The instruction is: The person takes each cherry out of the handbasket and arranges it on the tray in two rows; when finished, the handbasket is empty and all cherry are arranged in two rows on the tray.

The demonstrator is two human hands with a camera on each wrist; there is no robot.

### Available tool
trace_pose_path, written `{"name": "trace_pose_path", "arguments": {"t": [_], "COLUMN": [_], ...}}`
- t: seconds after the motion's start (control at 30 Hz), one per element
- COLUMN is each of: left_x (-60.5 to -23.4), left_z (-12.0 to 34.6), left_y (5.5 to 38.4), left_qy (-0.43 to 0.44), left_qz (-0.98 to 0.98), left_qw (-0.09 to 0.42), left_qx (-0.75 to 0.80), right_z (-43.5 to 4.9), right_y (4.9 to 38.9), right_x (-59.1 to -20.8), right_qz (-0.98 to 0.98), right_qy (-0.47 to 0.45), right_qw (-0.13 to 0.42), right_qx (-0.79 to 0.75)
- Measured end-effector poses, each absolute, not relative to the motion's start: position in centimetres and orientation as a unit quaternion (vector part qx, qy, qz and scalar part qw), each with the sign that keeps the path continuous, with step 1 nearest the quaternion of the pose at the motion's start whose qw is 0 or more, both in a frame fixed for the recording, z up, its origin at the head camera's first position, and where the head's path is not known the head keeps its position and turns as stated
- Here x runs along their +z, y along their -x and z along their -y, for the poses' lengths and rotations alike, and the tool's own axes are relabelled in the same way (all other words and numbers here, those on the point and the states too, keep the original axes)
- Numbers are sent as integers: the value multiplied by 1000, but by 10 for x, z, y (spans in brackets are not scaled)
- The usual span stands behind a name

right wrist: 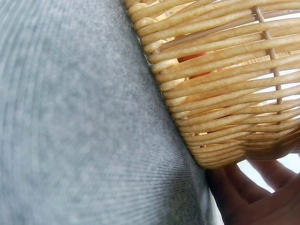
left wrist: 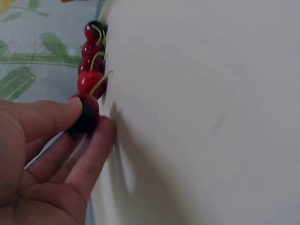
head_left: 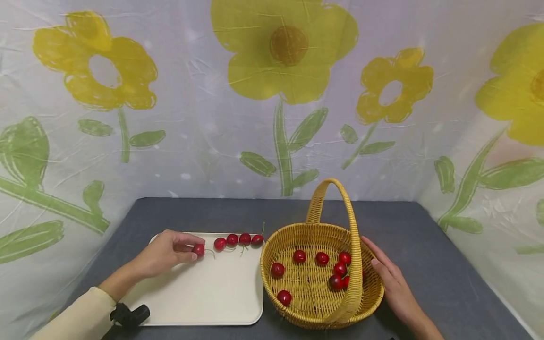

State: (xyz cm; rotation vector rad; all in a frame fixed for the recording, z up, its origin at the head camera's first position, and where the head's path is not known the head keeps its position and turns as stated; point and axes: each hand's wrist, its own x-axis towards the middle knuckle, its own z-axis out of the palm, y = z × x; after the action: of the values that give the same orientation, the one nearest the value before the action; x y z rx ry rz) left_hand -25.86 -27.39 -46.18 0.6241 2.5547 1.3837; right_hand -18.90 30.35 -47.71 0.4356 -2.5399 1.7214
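Observation:
My left hand [head_left: 172, 252] pinches a dark red cherry [head_left: 198, 250] between thumb and fingers over the back left of a white tray [head_left: 199, 297]. In the left wrist view the pinched cherry [left wrist: 88, 114] is close to a row of cherries [left wrist: 91, 82] with green stems along the tray's edge. My right hand [head_left: 393, 283] rests with extended fingers against the right side of a yellow wicker basket [head_left: 272, 295]. Several cherries [head_left: 322, 259] lie inside it, some partly hidden behind its handle. The right wrist view shows fingers [right wrist: 234, 187] at the basket's woven wall [right wrist: 225, 103].
A dark grey cloth [head_left: 238, 215] covers the table beneath tray and basket. The basket's tall arched handle [head_left: 354, 236] rises above its rim, right beside the tray. Behind hangs a pale curtain [head_left: 182, 137] printed with yellow flowers. A black strap [head_left: 129, 315] sits at my left wrist.

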Motion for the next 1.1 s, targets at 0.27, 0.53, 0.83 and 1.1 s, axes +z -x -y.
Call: {"name": "trace_pose_path", "arguments": {"t": [0.27, 0.53, 0.83, 1.1], "left_x": [-458, -458, -460, -466], "left_z": [270, 260, 250, 250], "left_y": [270, 276, 279, 277], "left_qy": [-230, -192, -194, -205], "left_qz": [-901, -927, -917, -905], "left_qw": [23, -28, -20, -49], "left_qx": [367, 320, 348, 369], "right_z": [-304, -303, -303, -304], "right_y": [188, 189, 189, 189], "right_x": [-479, -478, -478, -478], "right_qz": [823, 825, 822, 824], "right_qy": [-135, -131, -136, -135], "right_qw": [22, 22, 21, 25], "right_qx": [551, 549, 553, 550]}}
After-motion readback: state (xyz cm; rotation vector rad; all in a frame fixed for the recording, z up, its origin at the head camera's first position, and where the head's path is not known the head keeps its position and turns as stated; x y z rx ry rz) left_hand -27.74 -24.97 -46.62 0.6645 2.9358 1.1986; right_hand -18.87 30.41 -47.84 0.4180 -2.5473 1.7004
